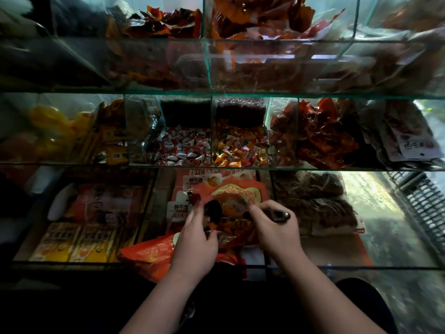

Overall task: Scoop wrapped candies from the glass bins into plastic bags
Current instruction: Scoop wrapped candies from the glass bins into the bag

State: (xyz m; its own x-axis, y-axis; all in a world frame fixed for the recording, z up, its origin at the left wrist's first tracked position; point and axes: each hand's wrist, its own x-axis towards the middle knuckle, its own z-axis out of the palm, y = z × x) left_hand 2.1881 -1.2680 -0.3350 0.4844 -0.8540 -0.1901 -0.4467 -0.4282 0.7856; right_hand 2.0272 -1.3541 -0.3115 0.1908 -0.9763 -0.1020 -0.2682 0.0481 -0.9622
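One scoop [279, 215] in right grip [274, 233], bag [149, 254] left

Both bare forearms reach forward, side by side. The left hand [195, 239] pinches the rim of the red bag [149, 255] between curled fingers [192, 214] and thumb. The right hand [274, 230], just right of the bag's mouth, curls round the dark scoop [280, 215].
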